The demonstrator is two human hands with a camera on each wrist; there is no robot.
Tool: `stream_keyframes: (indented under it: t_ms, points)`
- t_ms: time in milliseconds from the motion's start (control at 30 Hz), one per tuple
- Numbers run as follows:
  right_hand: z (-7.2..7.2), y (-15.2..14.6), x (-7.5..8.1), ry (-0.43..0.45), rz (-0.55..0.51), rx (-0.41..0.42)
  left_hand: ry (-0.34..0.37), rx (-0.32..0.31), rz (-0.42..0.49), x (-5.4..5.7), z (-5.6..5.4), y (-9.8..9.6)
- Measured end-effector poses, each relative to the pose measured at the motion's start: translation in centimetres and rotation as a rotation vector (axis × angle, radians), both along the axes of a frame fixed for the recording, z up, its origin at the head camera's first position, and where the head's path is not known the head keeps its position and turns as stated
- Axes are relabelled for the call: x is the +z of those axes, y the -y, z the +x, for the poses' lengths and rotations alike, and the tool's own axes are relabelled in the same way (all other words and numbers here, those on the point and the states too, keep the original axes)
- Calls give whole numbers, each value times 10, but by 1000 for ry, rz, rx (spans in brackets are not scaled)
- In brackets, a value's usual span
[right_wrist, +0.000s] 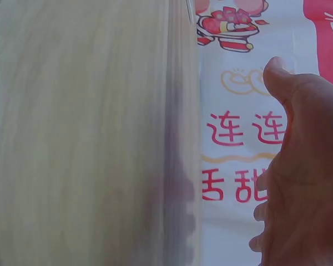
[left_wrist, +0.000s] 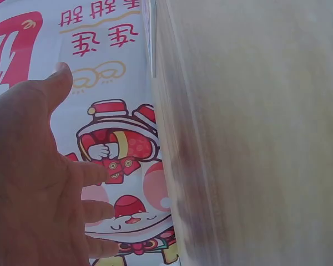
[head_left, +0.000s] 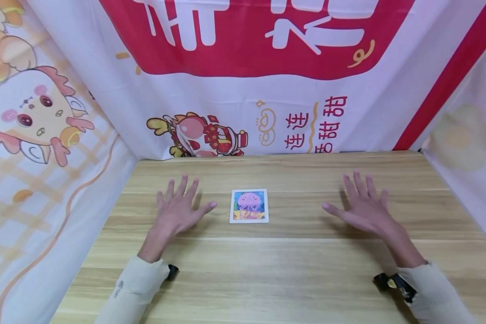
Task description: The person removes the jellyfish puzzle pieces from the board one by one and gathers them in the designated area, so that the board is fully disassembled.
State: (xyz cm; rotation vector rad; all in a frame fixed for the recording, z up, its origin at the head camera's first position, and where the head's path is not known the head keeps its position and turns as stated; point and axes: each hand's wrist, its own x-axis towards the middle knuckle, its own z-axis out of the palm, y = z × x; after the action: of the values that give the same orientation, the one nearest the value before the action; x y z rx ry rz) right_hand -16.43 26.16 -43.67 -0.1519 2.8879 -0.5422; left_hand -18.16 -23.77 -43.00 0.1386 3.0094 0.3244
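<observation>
While left hand (head_left: 178, 213) and right hand (head_left: 363, 209) are hovering, fingers spread apart, jellyfish card (head_left: 249, 206) is lying between them; jellyfish's bell (head_left: 249, 198) pointing far; long axis unclear.

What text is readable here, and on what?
"连连": red print on the white-and-red fabric curtain.
"甜甜": red print, same curtain; adjoining character partly hidden, unclear.
Red printed block on that curtain: large white characters cut off by the frame, unreadable.
Beige fabric left sleeve: dark mark, too small to read.
White-bordered square jellyfish card: no legible text.
</observation>
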Motion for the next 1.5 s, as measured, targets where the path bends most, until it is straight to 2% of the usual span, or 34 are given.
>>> stream_keyframes:
  t_ms: [300,433,633,767,967,1200,1333,1500]
  points:
    - [-8,20,2,30,-92,27,32,-37,73,-3,-6,-4]
    - [-13,31,3,52,-217,36,57,-63,153,-4,-8,-10]
    - [-22,54,3,74,-432,33,122,-87,336,0,-10,-21]
    - [-28,65,2,64,-498,34,162,-81,394,0,-12,-28]
    - [-32,77,3,112,-593,9,205,-47,476,-1,-13,-35]
    - [-34,93,-4,166,-666,43,232,-32,591,-3,-12,-41]
    - [-37,105,-9,158,-680,76,246,-9,632,-5,-12,-43]
    - [-40,120,-15,135,-699,117,253,-22,654,-7,-12,-44]
